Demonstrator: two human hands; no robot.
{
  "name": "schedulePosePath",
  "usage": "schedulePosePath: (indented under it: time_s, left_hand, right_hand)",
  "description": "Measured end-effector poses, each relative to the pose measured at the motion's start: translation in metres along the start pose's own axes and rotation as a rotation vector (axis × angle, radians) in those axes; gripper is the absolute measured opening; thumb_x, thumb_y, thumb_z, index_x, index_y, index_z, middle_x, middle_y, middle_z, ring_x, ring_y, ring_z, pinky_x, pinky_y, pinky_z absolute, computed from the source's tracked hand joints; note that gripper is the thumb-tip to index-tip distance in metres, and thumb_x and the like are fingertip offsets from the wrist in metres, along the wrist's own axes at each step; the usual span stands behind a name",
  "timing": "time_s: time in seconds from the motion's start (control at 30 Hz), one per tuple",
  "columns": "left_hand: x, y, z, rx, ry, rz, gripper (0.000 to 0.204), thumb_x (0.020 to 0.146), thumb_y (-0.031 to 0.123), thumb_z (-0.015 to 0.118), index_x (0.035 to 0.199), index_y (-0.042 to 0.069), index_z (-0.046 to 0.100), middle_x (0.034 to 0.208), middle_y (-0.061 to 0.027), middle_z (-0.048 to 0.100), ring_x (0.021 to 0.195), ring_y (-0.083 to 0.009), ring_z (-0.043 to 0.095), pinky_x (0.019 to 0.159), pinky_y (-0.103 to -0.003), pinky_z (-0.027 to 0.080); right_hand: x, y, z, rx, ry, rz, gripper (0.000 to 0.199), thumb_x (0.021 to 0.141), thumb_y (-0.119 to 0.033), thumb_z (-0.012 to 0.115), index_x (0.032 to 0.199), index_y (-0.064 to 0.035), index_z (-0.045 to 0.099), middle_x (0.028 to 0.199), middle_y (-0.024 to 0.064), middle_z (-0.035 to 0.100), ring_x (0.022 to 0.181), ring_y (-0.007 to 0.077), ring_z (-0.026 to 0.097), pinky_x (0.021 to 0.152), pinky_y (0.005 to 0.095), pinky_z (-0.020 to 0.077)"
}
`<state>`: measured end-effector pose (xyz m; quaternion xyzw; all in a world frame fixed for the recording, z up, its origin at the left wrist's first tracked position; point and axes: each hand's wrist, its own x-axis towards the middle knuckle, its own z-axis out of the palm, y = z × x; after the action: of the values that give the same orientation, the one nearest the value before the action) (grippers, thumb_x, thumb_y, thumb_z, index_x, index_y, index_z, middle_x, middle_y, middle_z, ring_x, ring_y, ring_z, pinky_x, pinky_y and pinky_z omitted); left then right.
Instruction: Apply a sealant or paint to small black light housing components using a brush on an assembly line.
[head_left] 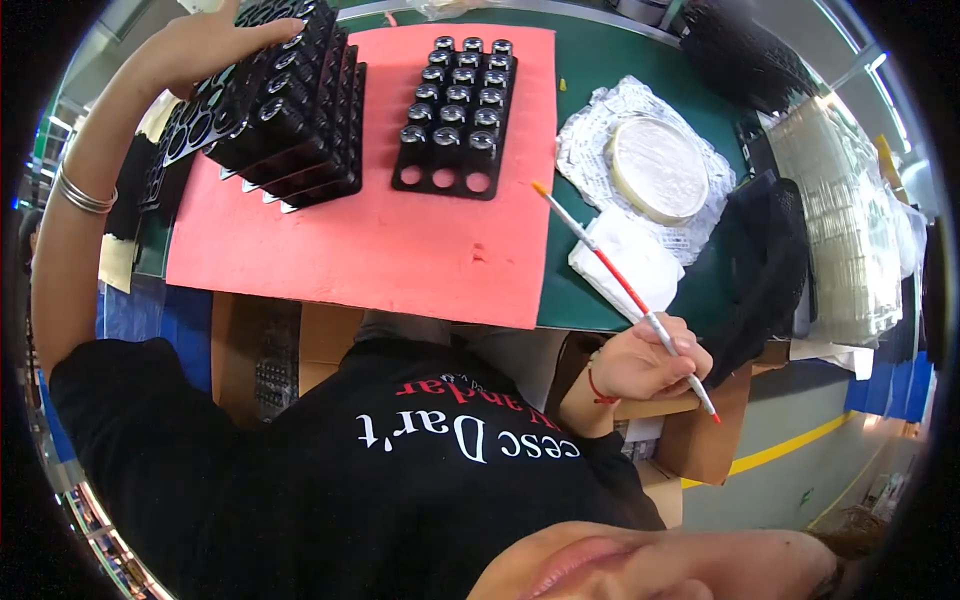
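At the upper left, my left hand [215, 48] grips a black perforated tray [190, 128] at a stack of black trays [300, 150]; its thumb lies across the top and some fingers are hidden. Round dark parts with shiny rims show in the stack. My right hand [645, 362], near the table's front edge, holds a thin paintbrush [618, 272] with a red and white handle. Its yellowish tip points up and left, over the table. Between the hands, another black tray [427, 179] carries rows of shiny-rimmed round parts [457, 95]; its nearest row of holes holds none.
A pink foam mat [390, 255] lies under the trays on a green table [585, 315]. To the right are a round dish [660, 170] on crumpled paper [590, 130], a folded white tissue [625, 262], black netting [765, 270] and stacked clear trays [845, 220]. Cardboard boxes [705, 430] stand below.
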<state>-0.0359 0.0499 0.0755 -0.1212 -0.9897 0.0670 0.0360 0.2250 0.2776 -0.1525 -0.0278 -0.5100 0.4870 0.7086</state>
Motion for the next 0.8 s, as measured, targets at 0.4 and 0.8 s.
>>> schedulePosePath:
  time_s: [0.4,0.8]
  left_hand:
    - [0.009,0.009,0.009,0.079,-0.044,-0.070,0.094,0.066,0.067,0.044,0.123,-0.006,0.028,0.092,-0.0252,0.055,0.066,-0.0339,0.060,0.039,-0.035,0.049]
    - [0.029,0.004,0.010,0.013,-0.156,-0.073,0.099,0.064,0.069,0.042,0.124,-0.006,0.021,0.086,-0.0307,0.054,0.047,-0.0291,0.058,0.035,-0.032,0.047]
  right_hand:
    - [0.003,-0.002,-0.006,0.049,-0.042,0.011,0.027,0.088,-0.031,0.038,0.081,-0.0046,0.040,0.049,0.0077,0.046,0.043,0.0154,0.046,0.042,0.0234,0.0382]
    - [0.002,-0.002,-0.007,0.016,-0.048,0.024,0.029,0.088,-0.033,0.038,0.080,-0.0049,0.040,0.047,0.0076,0.045,0.043,0.0154,0.046,0.042,0.0232,0.0375]
